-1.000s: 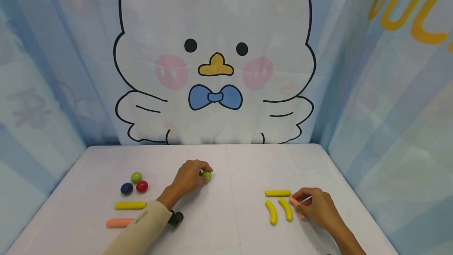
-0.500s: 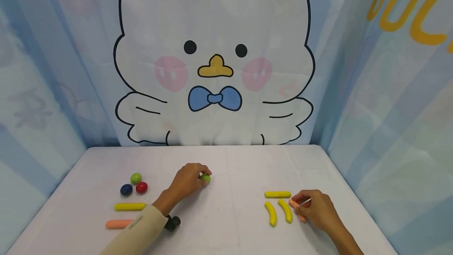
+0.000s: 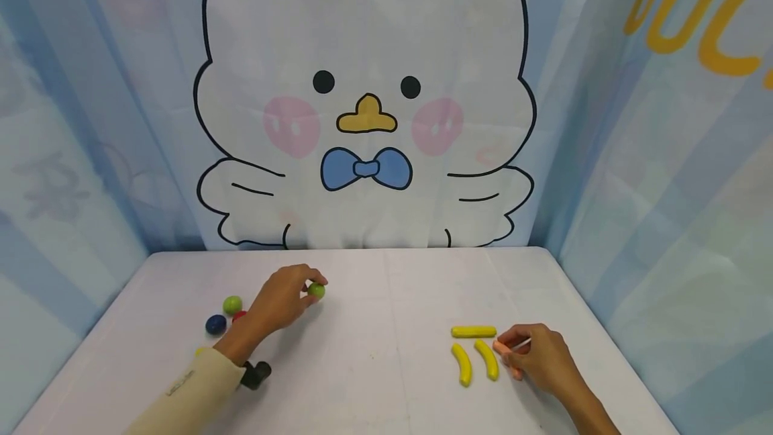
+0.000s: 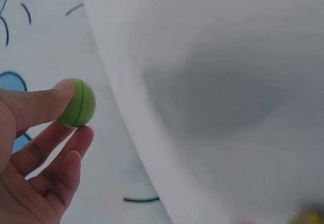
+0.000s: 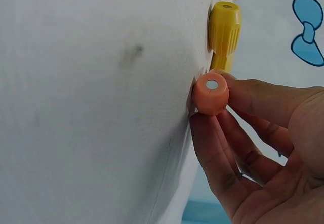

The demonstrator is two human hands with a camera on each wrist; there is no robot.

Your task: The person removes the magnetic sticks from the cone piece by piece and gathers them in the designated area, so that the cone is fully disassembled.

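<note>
Raised a little above the table, a green ball [image 3: 317, 290] is pinched between the thumb and fingertips of my left hand [image 3: 284, 297]. The left wrist view shows a thin seam around this green ball [image 4: 83, 105]. At the right, my right hand [image 3: 546, 358] pinches an orange toy rod [image 3: 500, 348] at the tabletop; its middle is hidden by the fingers. In the right wrist view, the orange rod [image 5: 205, 102] has a silver disc in its end. Beside it lie a straight yellow rod [image 3: 474, 331] and two curved yellow rods [image 3: 461, 364], all apart from one another.
On the left of the white table [image 3: 386, 401] sit another green ball [image 3: 232, 305], a dark blue ball [image 3: 215, 325] and a red ball [image 3: 239, 316], partly covered by my left arm. A yellow rod [image 3: 199, 351] barely shows past the sleeve. Printed cloth surrounds the table.
My left hand has moved left with the green ball, and its sleeve now covers the orange rod on the left and most of the yellow one. The right hand stays nearly still.
</note>
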